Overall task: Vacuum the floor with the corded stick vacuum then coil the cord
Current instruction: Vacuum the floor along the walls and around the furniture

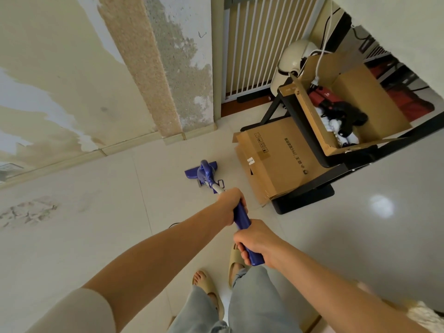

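Both hands, left hand (pixel 229 205) and right hand (pixel 257 243), grip the vacuum (pixel 242 218); open box (pixel 374 99) holds jumbled items.

Both hands (pixel 229 205) (pixel 255 241) clenched, arms outstretched

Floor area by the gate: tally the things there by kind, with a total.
Stick vacuum, gripped by left hand and right hand: 1
Cardboard boxes, one on the floor, one open on the black rack: 2
Black rack: 1
White helmet: 1
Total: 5
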The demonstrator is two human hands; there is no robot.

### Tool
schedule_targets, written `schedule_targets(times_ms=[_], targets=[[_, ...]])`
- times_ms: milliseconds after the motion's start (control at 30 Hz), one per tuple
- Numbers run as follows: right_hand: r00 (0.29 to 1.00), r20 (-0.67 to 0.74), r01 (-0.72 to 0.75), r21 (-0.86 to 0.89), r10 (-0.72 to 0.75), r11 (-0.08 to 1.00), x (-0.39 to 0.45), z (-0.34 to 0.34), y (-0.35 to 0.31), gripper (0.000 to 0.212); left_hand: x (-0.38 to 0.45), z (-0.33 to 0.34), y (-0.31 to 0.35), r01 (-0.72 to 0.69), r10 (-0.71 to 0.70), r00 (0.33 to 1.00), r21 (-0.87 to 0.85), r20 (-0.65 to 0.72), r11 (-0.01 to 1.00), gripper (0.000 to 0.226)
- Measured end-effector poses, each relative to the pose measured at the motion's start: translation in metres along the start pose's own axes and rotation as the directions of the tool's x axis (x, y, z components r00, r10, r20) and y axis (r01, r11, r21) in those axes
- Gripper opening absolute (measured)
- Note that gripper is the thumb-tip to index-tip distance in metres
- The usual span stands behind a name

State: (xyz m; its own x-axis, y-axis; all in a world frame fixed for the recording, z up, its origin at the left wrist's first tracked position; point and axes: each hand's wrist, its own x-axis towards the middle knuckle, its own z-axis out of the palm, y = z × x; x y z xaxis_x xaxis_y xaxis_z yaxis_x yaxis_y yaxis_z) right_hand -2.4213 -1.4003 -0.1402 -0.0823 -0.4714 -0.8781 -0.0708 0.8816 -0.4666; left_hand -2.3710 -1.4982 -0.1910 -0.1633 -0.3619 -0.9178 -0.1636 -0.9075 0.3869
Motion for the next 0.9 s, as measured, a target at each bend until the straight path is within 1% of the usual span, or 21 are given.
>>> schedule_targets(times_ms=[200,367,500,667,767,900], targets=[[0.997,-0.014,0.075,-0.134,-0.078,0.988,0.05,0.009,-0.027,0.013,0.032,-0.021,0.028,-0.072,0.068,0.997,-0.095,-0.047,0.993,0.016],[0.993,-0.012,0.111,-0.168,-0.115,0.979,0.085,0.012,-0.059,0.016,0.055,-0.034,0.064,-0.105,0.097,0.992,-0.102,-0.076,0.989,0.016],[0.993,-0.009,0.116,-0.192,-0.12,0.975,0.096,0.01,-0.071,0.016,0.063,-0.036,0.075,-0.117,0.109,0.991,-0.113,-0.074,0.987,0.018],[0.994,0.002,0.103,-0.189,-0.105,0.976,0.089,0.002,-0.062,0.016,0.06,-0.028,0.068,-0.099,0.09,0.993,-0.133,-0.071,0.986,0.018],[0.996,-0.005,0.083,-0.19,-0.086,0.978,0.075,-0.006,-0.055,0.016,0.05,-0.018,0.059,-0.094,0.086,0.993,-0.105,-0.075,0.99,0.019],[0.999,-0.015,0.04,-0.209,-0.044,0.977,0.043,-0.015,-0.044,0.007,0.025,-0.005,0.041,-0.097,0.093,0.994,-0.073,-0.056,0.993,0.017]])
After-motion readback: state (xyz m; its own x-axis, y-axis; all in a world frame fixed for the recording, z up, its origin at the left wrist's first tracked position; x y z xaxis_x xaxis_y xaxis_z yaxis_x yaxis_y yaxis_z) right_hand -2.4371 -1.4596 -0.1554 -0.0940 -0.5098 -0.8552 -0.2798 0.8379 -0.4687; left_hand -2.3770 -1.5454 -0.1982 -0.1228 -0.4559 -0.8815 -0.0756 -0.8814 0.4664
